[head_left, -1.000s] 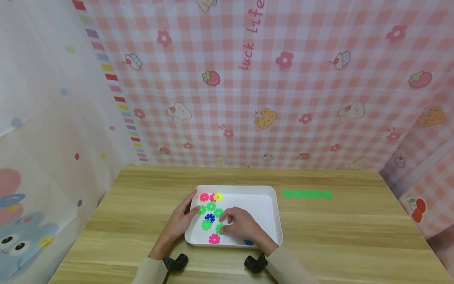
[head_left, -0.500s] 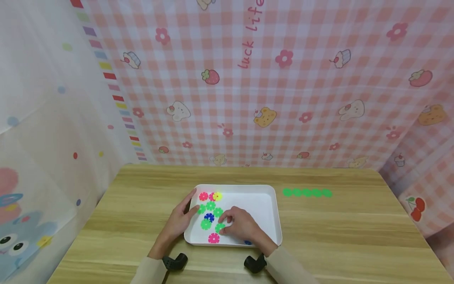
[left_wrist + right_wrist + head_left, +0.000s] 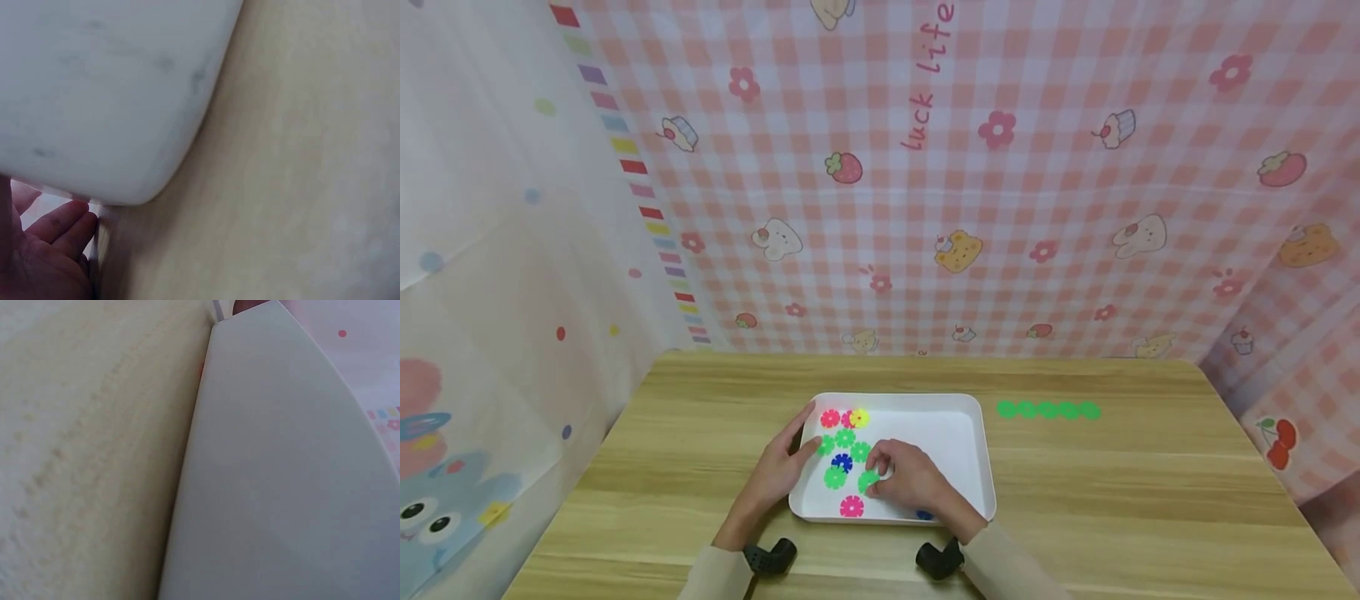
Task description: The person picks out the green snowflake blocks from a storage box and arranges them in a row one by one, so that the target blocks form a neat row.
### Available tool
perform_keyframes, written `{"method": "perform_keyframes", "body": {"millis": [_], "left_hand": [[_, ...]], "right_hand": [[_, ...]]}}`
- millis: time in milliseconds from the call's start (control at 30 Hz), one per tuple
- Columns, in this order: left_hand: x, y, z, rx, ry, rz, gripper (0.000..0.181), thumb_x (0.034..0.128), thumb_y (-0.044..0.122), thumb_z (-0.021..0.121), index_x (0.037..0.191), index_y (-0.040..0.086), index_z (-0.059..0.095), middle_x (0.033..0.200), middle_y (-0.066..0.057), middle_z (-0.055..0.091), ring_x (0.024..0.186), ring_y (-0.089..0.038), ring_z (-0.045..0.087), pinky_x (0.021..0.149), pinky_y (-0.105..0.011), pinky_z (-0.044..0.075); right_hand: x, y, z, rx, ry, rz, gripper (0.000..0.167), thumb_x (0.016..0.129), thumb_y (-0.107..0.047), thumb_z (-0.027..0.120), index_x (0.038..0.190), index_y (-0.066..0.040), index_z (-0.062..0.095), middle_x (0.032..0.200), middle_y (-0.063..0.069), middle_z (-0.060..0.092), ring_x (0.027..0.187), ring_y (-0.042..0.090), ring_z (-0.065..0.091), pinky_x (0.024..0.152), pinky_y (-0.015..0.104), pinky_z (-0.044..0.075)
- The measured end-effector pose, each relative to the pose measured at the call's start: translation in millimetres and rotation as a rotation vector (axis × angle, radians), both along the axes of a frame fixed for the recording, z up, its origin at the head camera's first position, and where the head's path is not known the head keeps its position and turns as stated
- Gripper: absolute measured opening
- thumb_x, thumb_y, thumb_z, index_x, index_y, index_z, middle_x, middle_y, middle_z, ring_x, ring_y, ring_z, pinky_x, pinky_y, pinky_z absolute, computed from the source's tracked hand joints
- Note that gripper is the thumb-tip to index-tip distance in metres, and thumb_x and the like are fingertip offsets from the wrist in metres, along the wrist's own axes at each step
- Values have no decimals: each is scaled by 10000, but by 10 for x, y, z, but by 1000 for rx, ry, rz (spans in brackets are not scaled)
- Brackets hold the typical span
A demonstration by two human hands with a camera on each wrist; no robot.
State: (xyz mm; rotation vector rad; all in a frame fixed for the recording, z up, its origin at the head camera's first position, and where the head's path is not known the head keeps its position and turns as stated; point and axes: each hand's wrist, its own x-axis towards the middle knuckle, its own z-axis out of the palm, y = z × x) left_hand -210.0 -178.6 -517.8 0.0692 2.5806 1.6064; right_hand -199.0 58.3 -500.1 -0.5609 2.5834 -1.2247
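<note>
In the head view a white tray [image 3: 925, 425] holds flat, notched snowflake discs in several colours. My left hand [image 3: 780, 467] rests at the tray's left side, fingers straight along the outer wall and thumb over the rim. The left wrist view shows those fingers [image 3: 65, 228] by the tray corner. Inside the tray my right hand [image 3: 910, 475] pinches a green snowflake disc [image 3: 868, 481] between thumb and index finger. Close by lie another green disc [image 3: 835, 477], a dark blue disc [image 3: 842, 462] and a pink disc [image 3: 852, 507]. The right wrist view shows mainly the tray's outer wall [image 3: 281, 456].
On the wooden table [image 3: 1112, 483], right of the tray, lies a straight row of green discs [image 3: 1048, 409]. Red and yellow discs [image 3: 859, 418] sit in the tray's far left corner. A blue disc [image 3: 924, 515] is partly hidden under my right forearm. A checked curtain [image 3: 962, 192] hangs behind.
My right thumb and index finger have drawn closer together at the green disc, which has shifted slightly right. My left hand and the tray have stayed in place.
</note>
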Motion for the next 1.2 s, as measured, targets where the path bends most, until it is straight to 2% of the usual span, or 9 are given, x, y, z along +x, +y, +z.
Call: {"method": "perform_keyframes", "body": {"millis": [200,467,800,1067,1200], "left_hand": [[-3,0,-1,5,10,-3,589,1027,252,539,1567,272,303,1644,-34,229,1520,-273,159,1229,-501,134],[-4,-4,-6,10,4,1,585,1028,247,534,1565,281,305,1645,-37,226,1521,-276,157,1228,-501,135],[0,4,-7,4,1,7,582,1032,252,525,1566,290,297,1648,-32,217,1522,-280,148,1227,-510,122],[2,1,-8,15,5,3,583,1030,239,529,1566,277,303,1644,-37,227,1522,-275,152,1229,-501,126],[-3,-1,-11,17,6,-2,582,1032,238,526,1567,278,300,1646,-37,223,1523,-277,148,1229,-502,126]], "right_hand": [[-6,0,-5,-40,13,8,256,748,-78,840,905,-126,643,746,-46,573,656,83,455,613,224,381],[-15,-8,41,-49,18,-6,195,806,-33,768,939,-124,658,757,-61,589,691,90,506,625,226,432],[-36,189,326,-89,-4,-51,156,875,-88,742,1005,-116,661,806,-30,605,680,142,496,578,238,414],[-85,424,542,-103,57,-136,168,866,-62,746,970,-170,670,805,-34,608,722,156,518,626,266,437],[-111,575,607,-131,68,-186,172,859,-51,751,968,-165,681,804,-16,605,670,146,501,595,250,413]]}}
